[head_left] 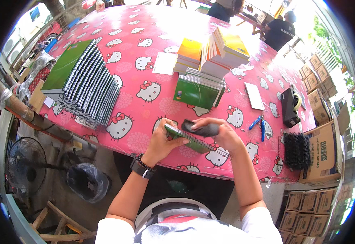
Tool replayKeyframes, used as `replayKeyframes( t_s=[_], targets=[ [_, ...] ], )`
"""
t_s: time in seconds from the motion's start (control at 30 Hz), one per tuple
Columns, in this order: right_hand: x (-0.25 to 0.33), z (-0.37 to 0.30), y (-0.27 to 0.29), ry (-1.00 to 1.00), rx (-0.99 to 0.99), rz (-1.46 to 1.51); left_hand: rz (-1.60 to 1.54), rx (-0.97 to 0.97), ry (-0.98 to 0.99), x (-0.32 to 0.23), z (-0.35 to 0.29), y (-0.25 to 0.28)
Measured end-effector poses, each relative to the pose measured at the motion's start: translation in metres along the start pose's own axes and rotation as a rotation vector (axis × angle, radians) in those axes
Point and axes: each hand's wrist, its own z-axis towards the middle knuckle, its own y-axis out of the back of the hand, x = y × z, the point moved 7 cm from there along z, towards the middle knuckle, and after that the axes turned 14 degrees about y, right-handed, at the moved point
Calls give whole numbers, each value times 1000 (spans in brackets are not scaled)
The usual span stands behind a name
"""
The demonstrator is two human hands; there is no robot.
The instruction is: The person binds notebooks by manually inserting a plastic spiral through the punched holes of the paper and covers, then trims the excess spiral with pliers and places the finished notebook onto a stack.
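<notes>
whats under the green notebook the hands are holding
Under the green spiral notebook lies the pink cat-print tablecloth. The left hand grips its near end; the right hand presses a dark tool on top. The cloth directly beneath is hidden.

An open brown cardboard box (pixel 323 152) with dark print on its side stands at the right end of the pink surface (pixel 145 36). Stacked brown cartons (pixel 303 215) sit below it, more cartons (pixel 317 77) farther back.
</notes>
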Motion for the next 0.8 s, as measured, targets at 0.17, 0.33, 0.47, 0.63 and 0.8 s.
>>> replayKeyframes(
  t_s=[0.17, 0.33, 0.47, 0.63, 0.8],
  targets=[
    [-8, 9, 11, -67, 37, -309, -31, -4, -78, -7, -1, -4],
    [-10, 11, 14, -242, 92, -898, 60, 44, 126, 3, -1, -6],
    [16, 5, 13, 16, 41, -1282, 203, -16, 30, -7, -1, -6],
    [57, 9, -35, 222, 30, -1142, 401, -39, -85, -40, -4, -26],
    [66, -1, -38, 366, -127, -1032, 219, -14, -151, -71, -4, -36]
  ],
)
